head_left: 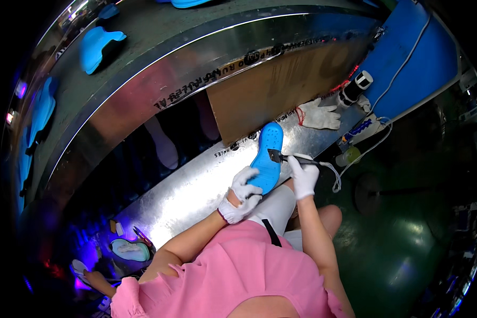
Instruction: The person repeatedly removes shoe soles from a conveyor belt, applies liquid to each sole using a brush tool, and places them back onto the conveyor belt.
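While the left hand [245, 190], in a white glove, grips the near part of a blue shoe sole [270, 161] along its left edge, the right hand [303, 177], gloved likewise, is closed around the handle of a handheld tool [274, 155]. The left fingers are partly curled, with some of them over the sole's edge; bare skin shows near the wrist. The tool's flat, dark head is over the middle of the sole, though whether it touches the surface cannot be told. The sole is in front of the person's body, its far end over a shiny metal ledge [180, 206] and its near end by the person's pale-clothed thigh [276, 208]; whether it rests on the ledge or is held just above cannot be told. Small round marks dot its far end. A white cord [334, 180] loops to the right of the right hand. Beyond the sole, a loose white glove [320, 115] lies on the ledge, near a black cylinder with a white top [356, 87]. A brown cardboard sheet [281, 90] stands behind the ledge, below a curved conveyor [143, 32] that carries several more blue pieces [98, 49]. At lower left, a pale sole [130, 250] lies near another person's hand [96, 279]. The wearer's pink top [238, 270] fills the lower middle.
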A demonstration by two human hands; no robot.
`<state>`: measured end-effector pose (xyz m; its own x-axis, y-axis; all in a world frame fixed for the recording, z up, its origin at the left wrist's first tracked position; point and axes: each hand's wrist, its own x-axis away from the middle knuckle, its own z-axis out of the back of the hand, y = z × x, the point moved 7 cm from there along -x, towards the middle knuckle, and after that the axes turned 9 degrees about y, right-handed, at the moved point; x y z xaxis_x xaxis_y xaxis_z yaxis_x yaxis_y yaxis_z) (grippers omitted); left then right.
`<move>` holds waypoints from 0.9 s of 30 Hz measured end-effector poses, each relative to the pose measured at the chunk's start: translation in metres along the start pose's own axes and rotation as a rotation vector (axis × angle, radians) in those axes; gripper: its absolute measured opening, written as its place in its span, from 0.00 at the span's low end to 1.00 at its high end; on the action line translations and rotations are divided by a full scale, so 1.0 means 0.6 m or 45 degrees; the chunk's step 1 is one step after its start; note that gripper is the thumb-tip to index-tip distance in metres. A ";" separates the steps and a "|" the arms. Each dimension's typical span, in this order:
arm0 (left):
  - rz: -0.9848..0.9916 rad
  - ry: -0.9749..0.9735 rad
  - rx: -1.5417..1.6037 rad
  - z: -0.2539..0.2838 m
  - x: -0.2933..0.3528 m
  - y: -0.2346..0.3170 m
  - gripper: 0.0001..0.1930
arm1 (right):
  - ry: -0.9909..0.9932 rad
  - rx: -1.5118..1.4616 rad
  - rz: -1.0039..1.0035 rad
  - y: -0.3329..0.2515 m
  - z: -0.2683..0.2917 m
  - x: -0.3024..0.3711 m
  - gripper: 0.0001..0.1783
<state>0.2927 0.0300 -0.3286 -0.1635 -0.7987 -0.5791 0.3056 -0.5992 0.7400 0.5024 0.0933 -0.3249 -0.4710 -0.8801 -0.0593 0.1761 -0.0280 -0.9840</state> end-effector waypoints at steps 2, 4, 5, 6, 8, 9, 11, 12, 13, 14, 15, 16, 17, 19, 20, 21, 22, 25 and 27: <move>0.744 0.179 0.261 0.013 0.024 -0.061 0.20 | 0.038 0.531 0.073 0.008 -0.028 -0.007 0.23; 1.555 0.788 1.085 -0.025 0.043 -0.127 0.32 | 0.069 0.638 0.176 0.005 -0.052 0.003 0.19; 1.567 0.802 1.075 -0.024 0.048 -0.152 0.32 | 0.090 0.667 0.251 -0.017 -0.058 0.013 0.17; 1.696 0.489 1.620 -0.068 0.050 -0.160 0.37 | 0.075 0.670 0.243 -0.025 -0.062 0.017 0.17; 2.215 0.382 1.848 -0.104 0.018 -0.095 0.48 | 0.024 0.688 0.271 -0.035 -0.062 0.021 0.14; 2.202 0.215 1.887 -0.121 0.033 -0.106 0.44 | 0.024 0.691 0.262 -0.035 -0.059 0.026 0.14; 1.917 0.259 2.056 -0.138 0.003 -0.099 0.40 | -0.019 0.612 0.168 -0.035 -0.054 0.040 0.13; 1.925 0.260 2.055 -0.136 0.004 -0.099 0.40 | -0.082 0.553 0.134 -0.039 -0.047 0.053 0.12; 2.001 0.270 1.963 -0.122 -0.024 -0.063 0.38 | -0.114 0.573 0.332 -0.048 -0.029 0.065 0.12; 2.068 0.308 1.869 -0.108 -0.030 -0.050 0.37 | -0.249 0.597 0.367 -0.077 -0.022 0.089 0.12; 2.065 0.339 1.867 -0.104 -0.018 -0.064 0.37 | -0.396 0.612 0.409 -0.126 -0.022 0.107 0.11; 1.928 0.312 2.000 -0.111 -0.020 -0.073 0.36 | -0.430 0.423 0.256 -0.157 -0.011 0.104 0.10; 1.866 0.264 1.980 -0.103 -0.029 -0.045 0.34 | -0.450 0.228 0.087 -0.165 -0.001 0.109 0.09; 1.800 0.225 1.952 -0.094 -0.046 -0.011 0.32 | -0.085 0.481 0.760 -0.239 0.008 0.073 0.06; 1.693 0.337 2.040 -0.097 -0.059 -0.003 0.30 | -0.133 0.499 0.938 -0.249 -0.001 0.088 0.07; 1.579 0.448 2.123 -0.099 -0.068 0.005 0.28 | -0.182 0.514 1.119 -0.258 -0.014 0.111 0.07; 1.256 0.306 1.544 -0.106 -0.065 -0.014 0.26 | -0.298 0.595 1.262 -0.277 -0.029 0.138 0.10; 1.169 0.142 2.076 -0.107 -0.089 0.008 0.25 | -0.424 0.105 0.993 -0.290 -0.019 0.129 0.12; 1.262 -0.018 2.605 -0.080 -0.107 0.050 0.33 | -0.143 -0.056 0.202 -0.227 0.013 0.084 0.14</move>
<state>0.3574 0.0659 -0.2856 -0.6238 -0.7789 0.0644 -0.7815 0.6221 -0.0467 0.4616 0.0492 -0.1923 -0.3405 -0.9193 -0.1975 0.2013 0.1339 -0.9703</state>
